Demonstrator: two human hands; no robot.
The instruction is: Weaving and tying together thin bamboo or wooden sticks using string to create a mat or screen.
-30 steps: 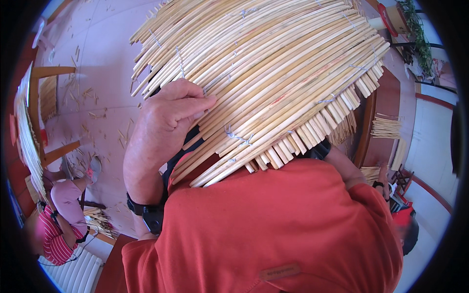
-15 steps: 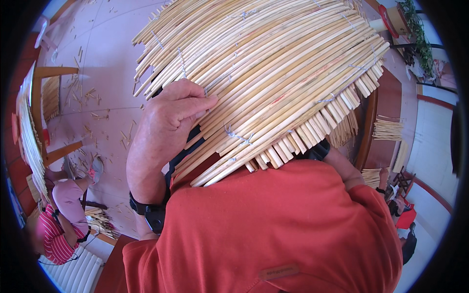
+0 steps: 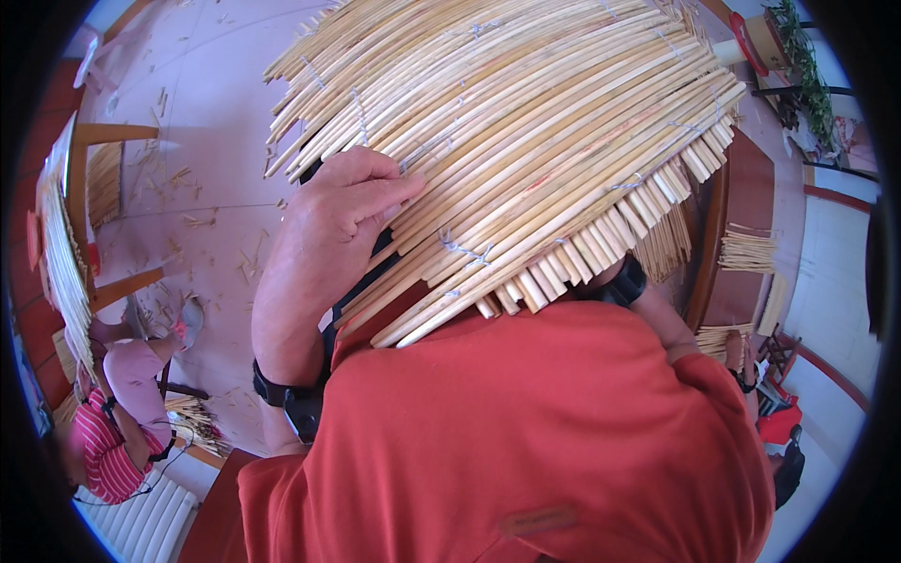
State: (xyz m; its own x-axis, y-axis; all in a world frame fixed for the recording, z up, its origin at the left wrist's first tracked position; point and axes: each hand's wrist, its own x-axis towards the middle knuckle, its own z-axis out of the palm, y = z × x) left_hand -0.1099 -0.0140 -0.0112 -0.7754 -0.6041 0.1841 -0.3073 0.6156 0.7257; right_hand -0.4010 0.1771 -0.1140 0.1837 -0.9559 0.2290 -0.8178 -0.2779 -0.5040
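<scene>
Plainly, the left hand (image 3: 345,208) is pinching its fingers (image 3: 402,190) closed on the left edge of the stick mat (image 3: 554,141), which is stretching up and rightward from them, sticks (image 3: 507,192) slanting likewise; the right hand (image 3: 607,274) is mostly hiding beneath, its hold impossible to tell

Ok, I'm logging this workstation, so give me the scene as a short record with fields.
Main item: pale stick mat, bound with thin twisted ties
Left hand: thumb and fingers closed at the mat's left edge
Right hand: mostly hidden by the mat; its grip cannot be seen
Wearer: red top
Floor: scattered stick pieces
Left background: person in a striped top
Right background: stacked sticks, potted plant
</scene>
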